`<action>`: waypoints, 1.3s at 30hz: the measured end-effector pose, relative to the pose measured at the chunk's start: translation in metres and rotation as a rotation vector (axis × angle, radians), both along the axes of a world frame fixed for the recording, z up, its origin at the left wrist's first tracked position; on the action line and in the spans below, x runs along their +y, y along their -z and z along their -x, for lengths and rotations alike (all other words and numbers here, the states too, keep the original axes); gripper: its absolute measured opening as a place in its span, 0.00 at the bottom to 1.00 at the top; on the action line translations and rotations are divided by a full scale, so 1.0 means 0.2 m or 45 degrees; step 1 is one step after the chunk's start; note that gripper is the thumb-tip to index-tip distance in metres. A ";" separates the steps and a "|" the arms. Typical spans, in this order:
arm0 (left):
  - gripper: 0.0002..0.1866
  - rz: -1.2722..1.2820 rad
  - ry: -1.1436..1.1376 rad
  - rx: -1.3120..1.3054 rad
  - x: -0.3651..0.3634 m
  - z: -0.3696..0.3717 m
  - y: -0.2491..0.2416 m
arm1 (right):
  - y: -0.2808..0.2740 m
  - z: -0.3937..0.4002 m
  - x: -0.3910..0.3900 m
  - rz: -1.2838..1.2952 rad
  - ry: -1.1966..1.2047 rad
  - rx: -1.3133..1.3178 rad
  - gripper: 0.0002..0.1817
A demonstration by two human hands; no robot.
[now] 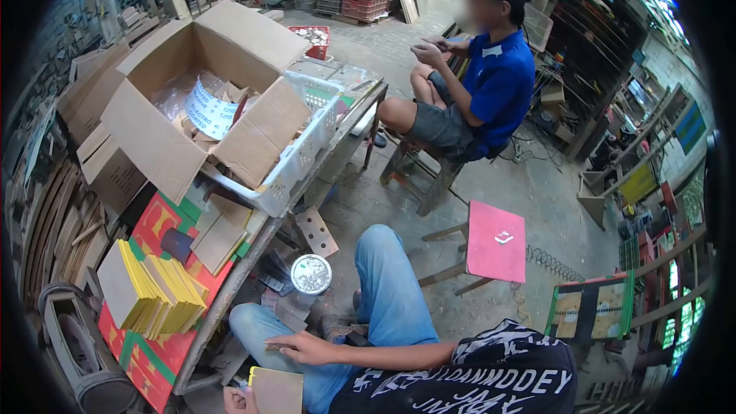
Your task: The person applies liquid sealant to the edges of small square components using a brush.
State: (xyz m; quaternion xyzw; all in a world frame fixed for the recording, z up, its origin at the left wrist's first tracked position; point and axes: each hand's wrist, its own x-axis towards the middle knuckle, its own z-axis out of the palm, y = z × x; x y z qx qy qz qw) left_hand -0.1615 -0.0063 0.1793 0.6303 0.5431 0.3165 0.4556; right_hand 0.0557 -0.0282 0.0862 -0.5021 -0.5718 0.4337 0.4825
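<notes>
At the bottom edge, my left hand (241, 400) grips a tan board with a yellow edge (277, 392), holding it by its yellow-edged side near my lap. My right hand (305, 348) is just above the board, over my jeans. Its fingers are closed around a thin, brownish piece too small to name. A stack of similar yellow-edged boards (147, 289) stands on the red and green tabletop (146, 372) to the left. Flat boards (221, 236) lie behind the stack, beside a dark cylindrical object (177, 245).
An open cardboard box (249, 126) sits on a white plastic crate (280, 198) at the table's far part. A round-topped container (311, 274) stands by my knees. A person in a blue shirt (502, 77) sits across from me. A pink-topped stool (491, 261) is to the right.
</notes>
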 end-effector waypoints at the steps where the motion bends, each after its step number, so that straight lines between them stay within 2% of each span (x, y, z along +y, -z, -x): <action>1: 0.09 -0.001 -0.011 -0.006 0.00 0.01 -0.01 | -0.01 0.01 -0.01 0.016 -0.018 -0.011 0.22; 6: 0.11 0.194 0.206 0.254 0.03 0.01 -0.11 | 0.04 0.05 -0.03 -0.007 -0.087 -0.002 0.22; 10: 0.09 0.168 0.400 0.293 0.03 0.06 0.11 | 0.04 0.03 -0.04 -0.023 -0.062 -0.023 0.22; 13: 0.09 0.151 0.388 0.344 0.04 0.04 0.06 | -0.04 0.00 -0.05 0.113 0.005 -0.003 0.22; 15: 0.14 0.184 0.155 0.469 0.06 0.07 0.11 | 0.02 0.00 -0.03 -0.059 0.111 -0.101 0.22; 16: 0.13 -0.232 0.028 0.314 0.05 0.01 0.11 | 0.03 -0.01 -0.01 -0.193 0.203 -0.204 0.21; 17: 0.13 -0.213 0.032 0.269 0.07 -0.05 0.02 | -0.07 -0.04 0.00 -0.061 0.174 -0.124 0.20; 18: 0.13 -0.229 -0.048 0.219 0.09 -0.11 -0.02 | -0.07 -0.06 0.04 -0.194 0.256 -0.223 0.20; 19: 0.13 -0.166 0.055 0.213 0.12 -0.16 -0.12 | -0.15 -0.08 0.06 0.008 0.241 -0.101 0.19; 20: 0.11 -0.307 0.063 0.329 0.13 -0.21 -0.16 | -0.18 -0.09 0.09 -0.151 0.295 -0.067 0.20; 21: 0.10 -0.251 0.055 0.329 0.15 -0.20 -0.11 | -0.20 -0.09 0.12 -0.245 0.324 -0.170 0.20; 22: 0.09 -0.396 0.029 0.433 0.15 -0.25 -0.09 | -0.20 -0.07 0.13 -0.186 0.317 -0.067 0.20; 23: 0.08 -0.473 0.007 0.317 0.15 -0.27 -0.02 | -0.19 -0.06 0.13 -0.138 0.325 0.018 0.20; 25: 0.08 -0.310 0.020 0.471 0.14 -0.29 0.05 | -0.17 -0.06 0.10 0.086 0.199 0.074 0.21; 27: 0.07 -0.180 -0.051 0.103 0.16 -0.31 0.09 | -0.11 -0.04 0.08 0.115 0.196 0.025 0.21; 28: 0.09 -0.106 0.063 -0.108 0.17 -0.28 0.12 | -0.09 -0.02 0.08 0.020 0.254 0.005 0.22; 29: 0.09 -0.099 0.069 -0.106 0.17 -0.27 0.12 | -0.08 -0.01 0.08 -0.076 0.307 -0.018 0.23; 31: 0.14 0.093 0.303 -0.311 0.16 -0.25 0.10 | -0.07 -0.01 0.10 -0.179 0.306 -0.114 0.24; 32: 0.18 0.146 0.346 -0.323 0.16 -0.24 0.08 | -0.09 0.00 0.10 -0.277 0.302 -0.206 0.24; 36: 0.18 0.221 0.266 -0.295 0.16 -0.21 -0.03 | -0.20 0.04 0.08 -0.331 0.288 -0.184 0.25; 39: 0.17 0.246 0.227 -0.272 0.18 -0.21 0.01 | -0.27 0.12 0.05 -0.410 0.182 -0.045 0.24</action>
